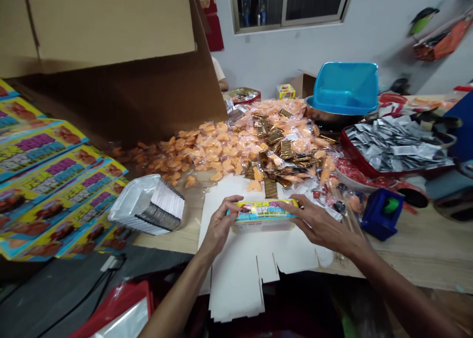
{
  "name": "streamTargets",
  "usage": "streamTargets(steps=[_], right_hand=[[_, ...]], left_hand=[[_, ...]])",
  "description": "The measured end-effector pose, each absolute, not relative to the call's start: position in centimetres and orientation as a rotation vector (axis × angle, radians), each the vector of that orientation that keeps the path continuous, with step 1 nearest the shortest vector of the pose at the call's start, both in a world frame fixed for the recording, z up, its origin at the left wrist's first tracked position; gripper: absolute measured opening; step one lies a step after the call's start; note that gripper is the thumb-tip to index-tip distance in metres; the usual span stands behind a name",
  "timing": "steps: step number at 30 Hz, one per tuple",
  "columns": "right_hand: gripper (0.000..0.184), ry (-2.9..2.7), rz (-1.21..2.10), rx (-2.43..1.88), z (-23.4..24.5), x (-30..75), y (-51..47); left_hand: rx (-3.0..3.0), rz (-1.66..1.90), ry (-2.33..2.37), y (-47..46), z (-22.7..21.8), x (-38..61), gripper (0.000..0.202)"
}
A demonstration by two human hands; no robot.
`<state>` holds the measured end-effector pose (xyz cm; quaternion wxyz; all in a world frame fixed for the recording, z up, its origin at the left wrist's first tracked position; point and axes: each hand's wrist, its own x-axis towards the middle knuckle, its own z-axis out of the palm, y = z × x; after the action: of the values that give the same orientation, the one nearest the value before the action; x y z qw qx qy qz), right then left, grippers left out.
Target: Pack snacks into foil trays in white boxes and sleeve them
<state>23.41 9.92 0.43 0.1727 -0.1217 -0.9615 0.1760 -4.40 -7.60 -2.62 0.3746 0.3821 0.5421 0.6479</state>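
Note:
A small printed box (264, 211), yellow, pink and blue with a clear-looking lower side, is held level between my two hands. My left hand (221, 224) grips its left end, thumb and fingers at the corner. At the right end, my right hand (318, 222) pinches the other corner. Beneath the box lies white flat cardboard (236, 274) with cut flaps, reaching past the table's front edge. Just beyond are gold-brown sachets (271, 187) and a heap of wrapped orange pieces (221, 141). A nested stack of foil trays (148, 205) lies on its side to the left.
Stacked printed boxes (62, 180) rise at the left. A large open carton (121, 82) stands behind them. On the right are a blue tape dispenser (382, 214), a red tray (354, 160) of silver sachets and a blue basin (347, 89). Part of another person (219, 74) shows behind the carton.

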Motion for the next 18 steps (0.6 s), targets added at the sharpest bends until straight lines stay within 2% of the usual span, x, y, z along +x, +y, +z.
streamTargets(steps=[3,8,12,15,18], right_hand=[[0.055,-2.727,0.474,-0.277,0.0,23.2,10.9],[0.047,-2.656,0.492,-0.211,-0.2,22.4,10.7],[0.040,-2.594,0.554,-0.298,0.2,24.1,11.0],[0.045,-2.375,0.346,-0.907,-0.4,28.0,12.7],[0.068,-1.961,0.074,-1.704,-2.0,32.8,14.7]], left_hand=[[1.210,1.495,1.463,-7.9,-1.7,-5.6,0.031],[2.093,0.756,1.768,-6.2,1.7,-5.9,0.042],[2.557,0.675,1.849,-2.8,0.6,-3.4,0.042],[2.698,0.737,1.871,-1.5,-0.7,-2.2,0.039],[2.752,0.753,1.883,-1.5,-0.8,-2.0,0.039]])
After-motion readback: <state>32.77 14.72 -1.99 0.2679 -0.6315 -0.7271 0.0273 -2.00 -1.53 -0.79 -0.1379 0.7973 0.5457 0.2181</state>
